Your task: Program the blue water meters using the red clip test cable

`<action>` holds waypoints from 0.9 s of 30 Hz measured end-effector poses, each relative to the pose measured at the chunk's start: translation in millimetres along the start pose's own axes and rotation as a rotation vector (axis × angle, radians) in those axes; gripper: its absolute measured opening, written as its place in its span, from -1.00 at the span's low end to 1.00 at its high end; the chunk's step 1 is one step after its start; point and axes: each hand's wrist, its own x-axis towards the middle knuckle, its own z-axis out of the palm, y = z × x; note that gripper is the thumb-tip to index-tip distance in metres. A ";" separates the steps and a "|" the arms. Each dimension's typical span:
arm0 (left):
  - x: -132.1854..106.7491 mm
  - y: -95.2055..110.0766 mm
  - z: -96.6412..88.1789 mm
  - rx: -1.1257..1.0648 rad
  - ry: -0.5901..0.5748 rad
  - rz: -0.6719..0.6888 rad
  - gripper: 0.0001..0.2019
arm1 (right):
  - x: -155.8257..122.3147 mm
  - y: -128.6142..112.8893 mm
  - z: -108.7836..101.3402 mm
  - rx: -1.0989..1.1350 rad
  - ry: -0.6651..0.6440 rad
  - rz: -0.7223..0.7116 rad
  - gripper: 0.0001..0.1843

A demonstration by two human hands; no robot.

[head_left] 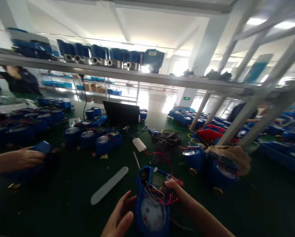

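Note:
A blue water meter (151,210) lies in front of me, with its round dial facing up. Above the dial, its housing is uncovered and shows a circuit board with a small display (158,180) and loose red, white and dark wires. My right hand (177,192) grips the meter's right side, its thumb on the display's edge; the other fingers are mostly hidden. Close to the meter's left side is my left hand (121,214), fingers apart and holding nothing. A red wire runs from the meter area up to a white box (139,144).
A grey flat strip (109,186) lies to the left. More blue meters (103,141) stand around, beside dark cloth (166,144) and a black screen (121,112). Another person's hand (30,157) rests on a meter at left. A shelf (127,75) crosses overhead.

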 end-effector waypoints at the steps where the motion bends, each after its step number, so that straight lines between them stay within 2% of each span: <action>1: 4.2 -1.8 -0.8 -0.009 0.052 -0.020 0.00 | 15.2 2.0 14.3 -0.017 -0.066 0.045 -0.59; 4: 10.9 -8.2 -5.5 -0.034 0.211 -0.030 0.12 | 46.8 8.4 38.6 -0.054 -0.215 0.148 -0.59; 9: 10.0 -15.9 -7.6 -0.043 0.326 -0.043 0.20 | 69.0 13.5 42.2 -0.100 -0.328 0.251 -0.54; 14: 8.8 -13.1 -3.9 -0.065 0.323 -0.061 0.31 | 64.0 7.1 35.1 -0.166 -0.317 0.256 -0.28; 16: 7.4 -12.0 -3.2 -0.068 0.309 -0.060 0.30 | 56.2 1.6 27.8 -0.206 -0.270 0.211 -0.17; 18: 4.6 -12.5 -3.7 -0.041 0.316 -0.045 0.25 | 44.8 -4.1 17.2 -0.241 -0.201 0.140 -0.17; 20: 0.9 -13.6 -6.3 0.028 0.358 0.012 0.17 | 30.3 -8.5 4.4 -0.290 -0.118 0.037 -0.26; 22: -2.5 -12.8 -11.0 0.157 0.420 0.130 0.01 | 14.9 -10.7 -8.6 -0.383 -0.030 -0.074 -0.36; 25: -3.9 -2.7 -20.2 0.463 0.475 0.334 -0.51 | -4.7 -10.2 -24.3 -0.584 0.064 -0.178 -0.47; 27: -2.2 9.6 -24.7 0.702 0.426 0.480 -0.84 | -13.6 -8.8 -29.8 -0.734 0.066 -0.169 -0.51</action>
